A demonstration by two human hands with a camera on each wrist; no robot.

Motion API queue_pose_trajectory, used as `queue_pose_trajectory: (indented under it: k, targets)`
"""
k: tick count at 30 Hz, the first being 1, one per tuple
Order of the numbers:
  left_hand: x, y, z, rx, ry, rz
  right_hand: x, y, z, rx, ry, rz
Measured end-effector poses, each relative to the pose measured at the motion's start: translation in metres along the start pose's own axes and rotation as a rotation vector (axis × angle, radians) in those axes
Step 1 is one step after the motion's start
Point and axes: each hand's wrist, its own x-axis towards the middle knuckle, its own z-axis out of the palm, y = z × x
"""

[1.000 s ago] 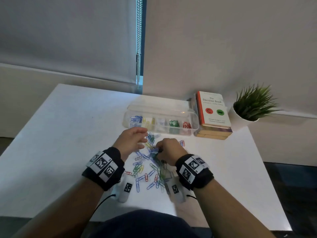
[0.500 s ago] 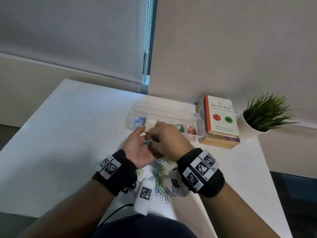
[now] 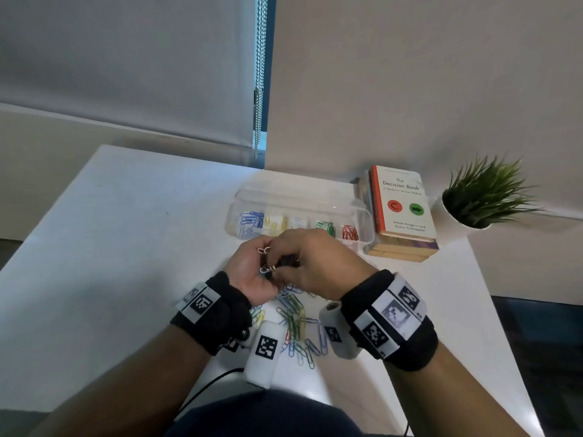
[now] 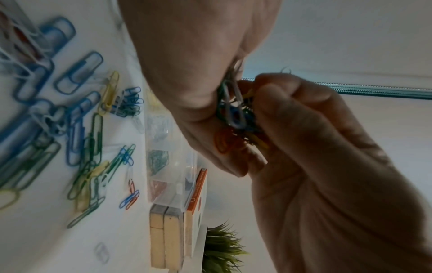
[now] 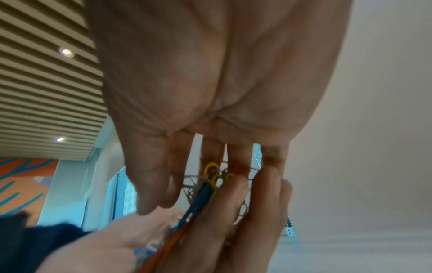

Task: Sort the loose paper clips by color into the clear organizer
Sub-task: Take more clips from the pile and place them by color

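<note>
Fingers of your left hand and right hand curl together around a mixed clip bundle. Loose clips lie on the white counter beneath; the clear organizer sits beyond, beside stacked books.

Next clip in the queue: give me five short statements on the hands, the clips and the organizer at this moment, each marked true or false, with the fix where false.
1. Both hands are lifted above the table, working a bunch of mixed-colour clips between them. True.
2. The organizer has its lid closed. False: it stands open, compartments exposed.
3. Red clips sit in the organizer compartment nearest the book. True.
4. The table holds no more loose clips. False: a pile of loose clips lies below the wrists.
5. The right hand rests flat on the book. False: it meets the left hand over the pile, fingers on the bunch.
</note>
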Motion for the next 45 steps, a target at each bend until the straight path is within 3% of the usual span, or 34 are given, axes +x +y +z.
queue_pose_trajectory:
  k: [6,10,14,21,27,32,45]
  targets:
    - [-0.003,-0.004,0.004,-0.036,-0.163,0.003,-0.009,0.004,-0.008,0.393,0.17,0.185]
    - [0.001,-0.003,0.002,-0.045,-0.142,0.001,-0.01,0.01,-0.013,0.382,0.344,0.234]
    - [0.005,-0.001,-0.002,-0.022,-0.109,0.002,-0.01,0.02,-0.01,0.405,0.427,0.29]
    - [0.004,0.002,-0.006,-0.065,-0.083,-0.006,-0.006,0.028,-0.004,0.347,0.431,0.306]
    - [0.008,0.008,-0.013,-0.072,-0.043,-0.019,0.003,0.032,0.003,0.199,0.35,0.329]
    - [0.009,0.012,-0.021,-0.09,-0.055,-0.041,0.006,0.036,0.003,0.285,0.227,0.336]
    - [0.015,0.011,-0.029,-0.097,-0.016,-0.036,0.001,0.048,-0.012,0.521,0.368,0.439]
